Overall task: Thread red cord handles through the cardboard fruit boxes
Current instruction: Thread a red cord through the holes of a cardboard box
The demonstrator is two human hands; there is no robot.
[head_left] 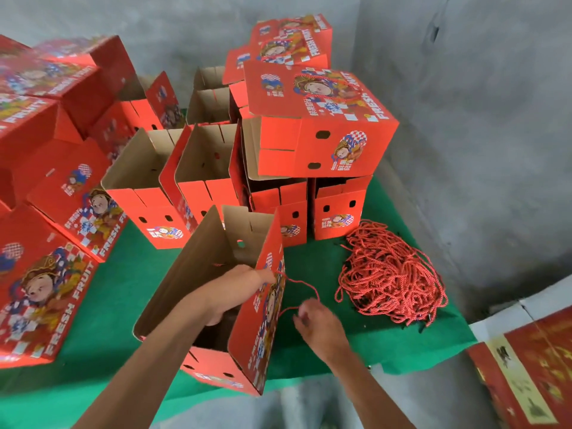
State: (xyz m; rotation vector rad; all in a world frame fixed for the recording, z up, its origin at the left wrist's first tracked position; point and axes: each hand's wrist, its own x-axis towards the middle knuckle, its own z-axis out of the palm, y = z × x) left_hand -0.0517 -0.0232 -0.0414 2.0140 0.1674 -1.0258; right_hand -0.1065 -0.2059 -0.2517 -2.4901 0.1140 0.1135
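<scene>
At lower centre an open fruit box (213,267) tilts on the green cloth (325,267). The left hand (235,289) reaches inside, gripping its printed wall; the right hand (315,323) pinches a red cord (305,284) outside. Cord pile (393,277) lies right.

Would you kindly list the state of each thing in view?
Near box: open, tilted, cord partly threaded.
Red cord: looped outside the box wall.
Left hand: inside box, gripping its wall.
Right hand: pinching cord.
Cord pile: loose, tangled.
</scene>
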